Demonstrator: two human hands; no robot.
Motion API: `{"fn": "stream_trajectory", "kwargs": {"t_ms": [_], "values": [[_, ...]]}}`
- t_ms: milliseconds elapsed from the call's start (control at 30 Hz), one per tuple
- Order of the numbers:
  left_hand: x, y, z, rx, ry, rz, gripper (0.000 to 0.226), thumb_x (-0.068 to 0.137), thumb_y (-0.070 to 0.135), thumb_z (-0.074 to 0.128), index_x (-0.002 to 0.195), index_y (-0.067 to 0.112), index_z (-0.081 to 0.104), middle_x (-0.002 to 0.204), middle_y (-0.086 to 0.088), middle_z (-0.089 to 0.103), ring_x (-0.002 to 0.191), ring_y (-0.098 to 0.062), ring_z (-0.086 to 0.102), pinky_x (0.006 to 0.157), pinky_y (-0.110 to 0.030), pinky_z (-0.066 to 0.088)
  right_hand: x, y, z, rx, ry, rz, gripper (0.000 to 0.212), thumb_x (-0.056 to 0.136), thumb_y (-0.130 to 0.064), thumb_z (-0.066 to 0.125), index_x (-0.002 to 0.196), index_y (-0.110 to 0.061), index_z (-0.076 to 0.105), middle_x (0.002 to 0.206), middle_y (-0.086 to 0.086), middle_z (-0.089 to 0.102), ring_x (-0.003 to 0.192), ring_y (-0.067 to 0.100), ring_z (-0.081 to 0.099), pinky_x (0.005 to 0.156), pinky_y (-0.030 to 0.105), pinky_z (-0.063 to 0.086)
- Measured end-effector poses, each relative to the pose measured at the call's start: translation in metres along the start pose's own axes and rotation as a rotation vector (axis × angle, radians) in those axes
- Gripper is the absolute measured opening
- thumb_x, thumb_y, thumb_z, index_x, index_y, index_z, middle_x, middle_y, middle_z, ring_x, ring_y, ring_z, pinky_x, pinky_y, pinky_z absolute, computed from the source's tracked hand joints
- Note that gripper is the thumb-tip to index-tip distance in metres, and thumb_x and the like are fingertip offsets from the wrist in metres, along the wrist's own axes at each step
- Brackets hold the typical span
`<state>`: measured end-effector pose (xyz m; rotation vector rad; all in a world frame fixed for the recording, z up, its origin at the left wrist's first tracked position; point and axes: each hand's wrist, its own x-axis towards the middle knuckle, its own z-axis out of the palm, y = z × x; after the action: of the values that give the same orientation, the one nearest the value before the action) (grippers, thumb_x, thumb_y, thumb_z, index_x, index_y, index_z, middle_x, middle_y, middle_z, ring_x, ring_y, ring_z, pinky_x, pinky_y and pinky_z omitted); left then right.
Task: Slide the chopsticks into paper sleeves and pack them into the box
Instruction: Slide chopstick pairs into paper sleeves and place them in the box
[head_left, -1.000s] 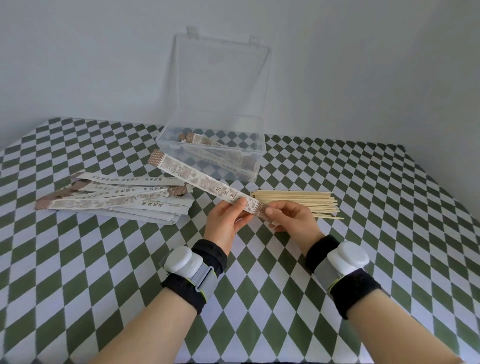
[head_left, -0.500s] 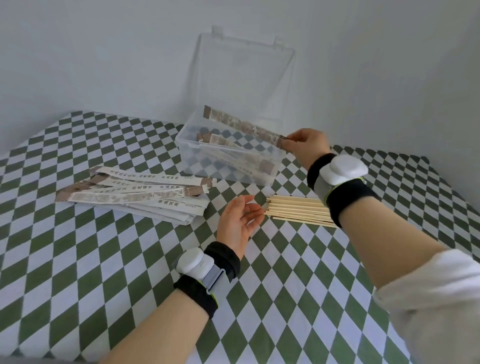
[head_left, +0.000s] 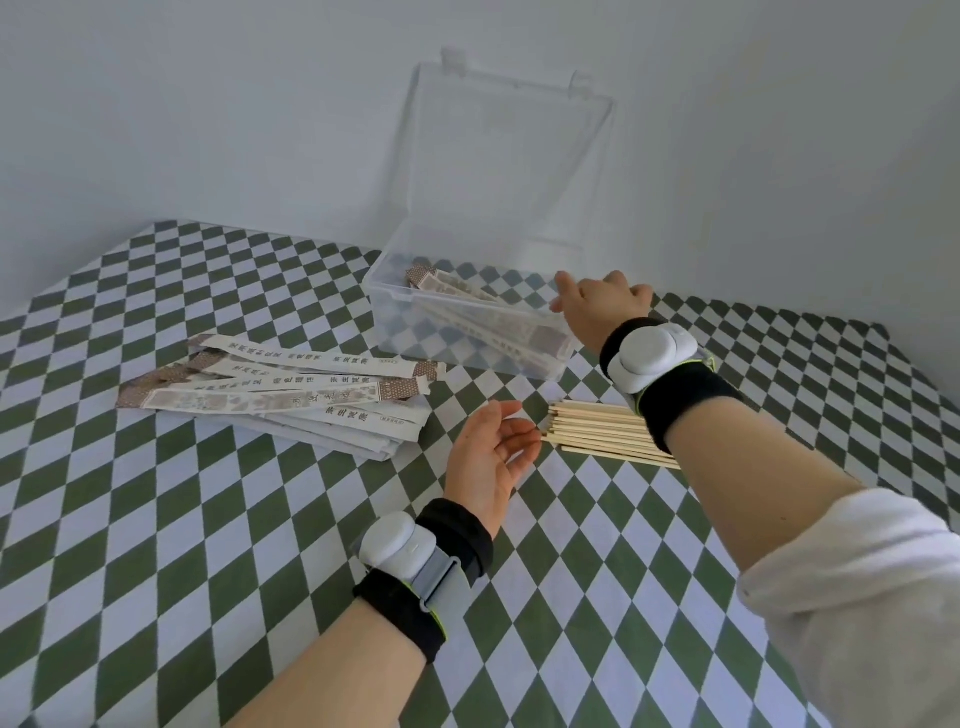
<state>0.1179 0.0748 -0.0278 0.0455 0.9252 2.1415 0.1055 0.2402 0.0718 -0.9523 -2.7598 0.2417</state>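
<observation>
Box (head_left: 372, 289) stands on checked tablecloth (head_left: 156, 545) before a plain, perhaps bluish wall (head_left: 208, 104).

Black Chinese characters run lengthwise along the white paper sleeves (head_left: 306, 387) in the pile (too small and blurred to be read for certain)

Your right hand (head_left: 597, 306) is at the near right corner of the box (head_left: 387, 322), back up, its fingers loose and reaching left over the rim, with nothing in them. The right forearm runs out to it from the lower right, bare up to a white sleeve (head_left: 857, 597) bunched near the elbow. Your left hand (head_left: 488, 457) hovers in front of the box, nearer you than the right one. Its palm is turned inward and up, and its fingers are relaxed, slightly bent and pointing right, empty. Each wrist wears a black band (head_left: 452, 535).
</observation>
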Motion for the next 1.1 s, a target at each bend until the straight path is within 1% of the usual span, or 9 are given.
{"fn": "stream_trajectory", "kwargs": {"t_ms": [133, 233, 467, 567, 633, 700, 833, 967, 1100], "values": [[0.002, 0.001, 0.000, 0.008, 0.014, 0.002, 0.022, 0.098, 0.022, 0.044, 0.103, 0.005, 0.057, 0.077, -0.006, 0.060, 0.075, -0.016, 0.060, 0.070, -0.027, 0.053, -0.014, 0.007, 0.000, 0.279, 0.242, 0.009, 0.053, 0.098, -0.034, 0.019, 0.092, -0.018, 0.069, 0.089, -0.001, 0.059, 0.105, 0.017, 0.041, 0.099, 0.038, 0.021], [0.004, 0.003, 0.002, 0.033, 0.019, 0.014, 0.023, 0.098, 0.023, 0.044, 0.104, 0.005, 0.057, 0.079, -0.006, 0.059, 0.076, -0.016, 0.060, 0.069, -0.027, 0.052, -0.044, 0.014, 0.007, 0.524, 0.343, -0.008, 0.046, 0.097, -0.036, 0.024, 0.088, -0.021, 0.067, 0.092, -0.003, 0.063, 0.099, 0.012, 0.046, 0.092, 0.036, 0.034], [0.002, 0.001, 0.001, 0.092, 0.012, 0.058, 0.017, 0.097, 0.018, 0.043, 0.096, 0.007, 0.057, 0.080, -0.005, 0.057, 0.075, -0.014, 0.059, 0.068, -0.024, 0.052, -0.123, 0.028, 0.053, 0.733, 0.107, 0.162, 0.034, 0.097, -0.028, 0.038, 0.088, -0.011, 0.067, 0.087, 0.000, 0.064, 0.082, 0.014, 0.057, 0.083, 0.031, 0.045], [-0.003, -0.001, 0.004, 0.154, 0.005, 0.057, 0.011, 0.095, 0.013, 0.048, 0.092, 0.008, 0.057, 0.076, -0.004, 0.057, 0.074, -0.014, 0.058, 0.069, -0.023, 0.053, -0.145, 0.037, 0.061, 0.727, 0.058, 0.165, 0.031, 0.097, -0.020, 0.040, 0.092, -0.006, 0.066, 0.091, 0.002, 0.063, 0.083, 0.015, 0.055, 0.067, 0.003, 0.038], [-0.002, 0.012, 0.001, 0.249, 0.007, 0.107, 0.007, 0.093, 0.011, 0.053, 0.093, 0.008, 0.059, 0.079, -0.003, 0.059, 0.075, -0.013, 0.059, 0.070, -0.021, 0.054, -0.148, 0.041, 0.061, 0.750, 0.044, 0.161, 0.029, 0.097, -0.019, 0.039, 0.098, -0.008, 0.066, 0.098, -0.006, 0.059, 0.083, 0.005, 0.050, 0.066, -0.001, 0.032], [0.001, 0.035, -0.006, 0.467, 0.044, 0.232, 0.008, 0.093, 0.008, 0.054, 0.097, 0.009, 0.060, 0.088, -0.003, 0.061, 0.080, -0.012, 0.060, 0.073, -0.018, 0.053, -0.148, 0.041, 0.059, 0.791, 0.025, 0.177, 0.028, 0.097, -0.020, 0.039, 0.093, -0.011, 0.066, 0.095, -0.005, 0.059, 0.078, 0.002, 0.049, 0.067, 0.004, 0.032], [0.015, 0.090, -0.024, 1.184, 0.154, 0.527, 0.023, 0.089, 0.007, 0.058, 0.111, 0.013, 0.059, 0.102, 0.001, 0.060, 0.095, -0.012, 0.056, 0.078, -0.014, 0.044, -0.149, 0.043, 0.060, 0.826, 0.023, 0.205, 0.029, 0.097, -0.021, 0.039, 0.087, -0.011, 0.065, 0.088, -0.001, 0.060, 0.071, 0.002, 0.048, 0.062, 0.007, 0.034], [0.037, 0.116, -0.045, 1.823, 0.097, 0.333, 0.036, 0.085, 0.014, 0.064, 0.120, 0.010, 0.057, 0.119, -0.005, 0.060, 0.111, -0.022, 0.054, 0.098, -0.033, 0.040, -0.148, 0.048, 0.059, 0.849, 0.018, 0.211, 0.031, 0.097, -0.021, 0.039, 0.089, -0.007, 0.066, 0.089, 0.001, 0.060, 0.072, 0.002, 0.048, 0.063, 0.008, 0.035], [0.040, 0.124, -0.056, 2.010, 0.130, 0.226, 0.039, 0.083, 0.023, 0.067, 0.119, 0.014, 0.057, 0.121, -0.004, 0.061, 0.111, -0.024, 0.056, 0.098, -0.037, 0.041, -0.151, 0.045, 0.063, 0.870, -0.001, 0.215, 0.031, 0.097, -0.021, 0.038, 0.089, -0.008, 0.066, 0.092, 0.000, 0.061, 0.075, 0.003, 0.049, 0.064, 0.007, 0.033]]}}
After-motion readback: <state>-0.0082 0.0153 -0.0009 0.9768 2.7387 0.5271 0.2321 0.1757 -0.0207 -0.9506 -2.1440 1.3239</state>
